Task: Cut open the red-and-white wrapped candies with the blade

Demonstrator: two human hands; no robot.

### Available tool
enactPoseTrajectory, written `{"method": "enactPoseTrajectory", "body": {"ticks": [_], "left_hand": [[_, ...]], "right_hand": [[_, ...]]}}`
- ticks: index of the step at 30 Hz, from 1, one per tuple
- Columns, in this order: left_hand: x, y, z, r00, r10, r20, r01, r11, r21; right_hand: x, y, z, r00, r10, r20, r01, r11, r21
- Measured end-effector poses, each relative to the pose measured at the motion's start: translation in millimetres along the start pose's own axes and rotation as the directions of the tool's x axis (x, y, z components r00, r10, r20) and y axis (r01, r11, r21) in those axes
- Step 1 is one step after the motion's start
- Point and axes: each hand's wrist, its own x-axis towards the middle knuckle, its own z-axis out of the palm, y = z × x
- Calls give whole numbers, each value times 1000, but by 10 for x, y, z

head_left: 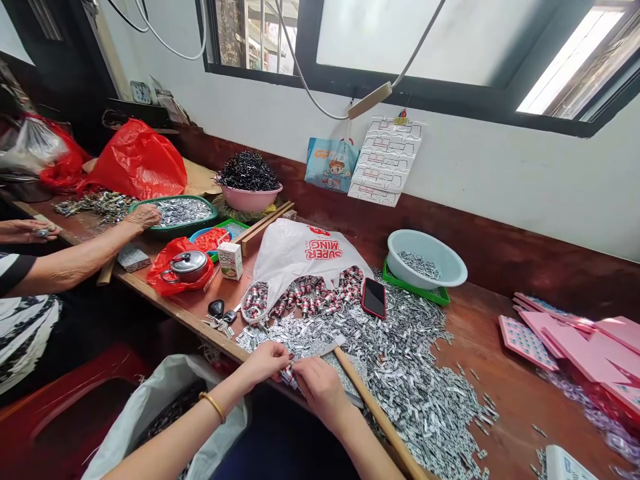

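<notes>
At the near edge of a wooden workbench [500,373], the left hand [267,360] and right hand [320,387] pinch shut on 1 small metal piece [289,377] between them, beside a silvery heap [410,373]. It looks light, stiff and slippery, best taken by fingertips. A white bag [300,250] further back reads SUPER MING

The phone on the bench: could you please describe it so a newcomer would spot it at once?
Start at the white plastic bag in the middle of the bench. Just right of it, on the pile of silvery metal pieces, lies the phone: a flat dark slab with a red edge, unlike the small shiny parts around it.
</notes>
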Motion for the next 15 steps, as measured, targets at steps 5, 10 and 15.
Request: {"method": "enactPoseTrajectory", "body": {"ticks": [5, 10, 15], "left_hand": [[-7, 10, 4, 1000, 8, -6, -8, 1000, -9], [-9, 10, 6, 1000, 12, -6, -12, 1000, -1], [7, -24, 10, 1000, 21, -18, -21, 999, 27]], "right_hand": [[29, 1, -36, 999, -50, 8, 50, 998, -48], [65, 7, -84, 992, -115, 45, 118, 990, -77], [66, 15, -132, 986, -148, 71, 151, 988, -45]]}}
